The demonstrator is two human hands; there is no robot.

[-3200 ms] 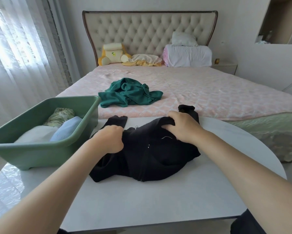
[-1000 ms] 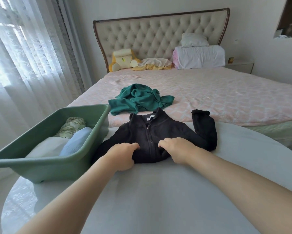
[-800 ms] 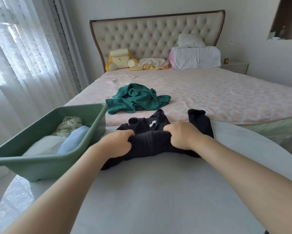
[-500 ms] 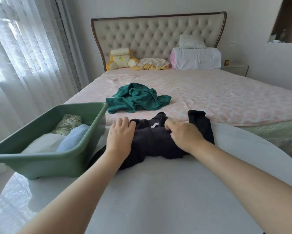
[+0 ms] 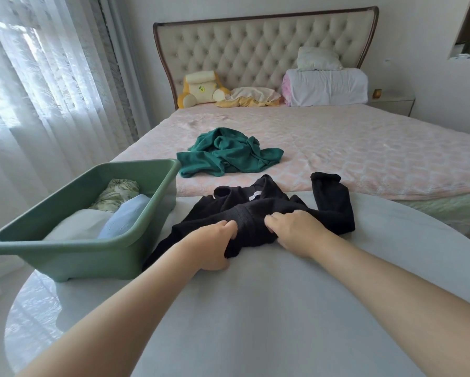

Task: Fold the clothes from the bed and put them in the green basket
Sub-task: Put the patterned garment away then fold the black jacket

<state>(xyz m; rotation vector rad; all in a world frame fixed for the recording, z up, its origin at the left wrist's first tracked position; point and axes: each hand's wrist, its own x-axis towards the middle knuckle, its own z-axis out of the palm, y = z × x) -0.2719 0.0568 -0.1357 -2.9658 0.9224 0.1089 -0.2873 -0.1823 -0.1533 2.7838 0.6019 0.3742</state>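
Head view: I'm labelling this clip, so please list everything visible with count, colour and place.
jacket: 1, black, on the table, half folded
garment: 1, dark green, crumpled on the bed
basket: 1, green, left on the table
folded clothes: 3, white, light blue, patterned, in the basket
table: 1, white, nearest
bed: 1, pink cover, beyond the table
plush toy: 1, yellow, far end of the bed
curtain: 1, white, left
hands: 2, left hand and right hand gripping the jacket

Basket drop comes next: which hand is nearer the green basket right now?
Left. The left hand grips the black jacket just right of the green basket; the right hand grips it farther right, beyond the left.
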